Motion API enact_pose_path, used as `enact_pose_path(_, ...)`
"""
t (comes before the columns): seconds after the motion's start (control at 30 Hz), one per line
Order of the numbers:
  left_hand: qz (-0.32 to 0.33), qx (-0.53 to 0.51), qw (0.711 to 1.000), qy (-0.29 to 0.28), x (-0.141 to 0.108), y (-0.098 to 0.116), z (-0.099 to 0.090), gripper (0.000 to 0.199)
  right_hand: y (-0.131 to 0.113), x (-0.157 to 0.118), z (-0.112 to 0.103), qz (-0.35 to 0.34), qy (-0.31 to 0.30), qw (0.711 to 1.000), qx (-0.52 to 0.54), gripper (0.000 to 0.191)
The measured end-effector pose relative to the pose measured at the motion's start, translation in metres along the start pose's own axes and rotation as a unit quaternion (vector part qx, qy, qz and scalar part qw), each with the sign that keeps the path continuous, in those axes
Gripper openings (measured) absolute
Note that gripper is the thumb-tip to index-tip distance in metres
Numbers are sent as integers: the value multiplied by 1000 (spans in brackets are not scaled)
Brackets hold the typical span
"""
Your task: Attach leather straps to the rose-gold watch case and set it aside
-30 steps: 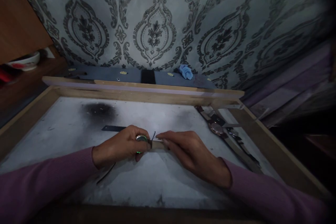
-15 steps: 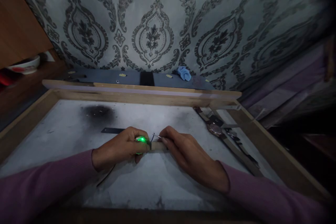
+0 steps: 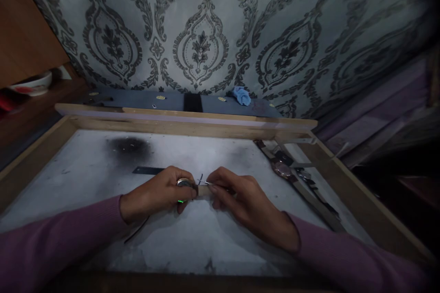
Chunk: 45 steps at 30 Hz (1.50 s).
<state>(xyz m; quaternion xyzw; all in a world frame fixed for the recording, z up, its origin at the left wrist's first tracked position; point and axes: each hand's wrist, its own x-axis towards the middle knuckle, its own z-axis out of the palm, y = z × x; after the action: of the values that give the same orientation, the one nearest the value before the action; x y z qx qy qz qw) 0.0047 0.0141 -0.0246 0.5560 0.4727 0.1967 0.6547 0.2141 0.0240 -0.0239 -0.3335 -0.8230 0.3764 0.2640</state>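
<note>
Well inside rim point(image 3: 165, 113), hands point(image 3: 157, 196) with watch point(image 3: 184, 182)

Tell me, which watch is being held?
The watch gripped in the left hand; the other watches lie untouched near the tray's right wall.

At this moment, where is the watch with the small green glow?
In the head view, the watch is below and left of the centre, held in the left hand, with the right hand close on its right.
</note>
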Motion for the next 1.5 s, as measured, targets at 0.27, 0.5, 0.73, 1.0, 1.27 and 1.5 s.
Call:
enact_pose_path(0.27,-4,-20,1000,1,-1,2,0,14,1,-2,-2,-5,0,1000,0,8)
enact_pose_path(0.5,-3,-37,999,9,-1,4,1,14,0,-1,-3,-9,-1,1000,0,8)
enact_pose_path(0.73,6,-44,999,-1,-1,3,0,14,0,0,-3,-17,1,1000,-1,9)
enact_pose_path(1.0,8,-38,999,1,-1,-1,-3,12,0,-1,-4,-28,4,1000,-1,9)
enact_pose_path(1.27,10,-46,999,-5,1,-1,0,16,3,-1,-1,-13,-4,1000,3,10)
enact_pose_path(1.5,3,-44,999,0,0,1,0,15,3,0,-1,-3,-16,1000,6,11)
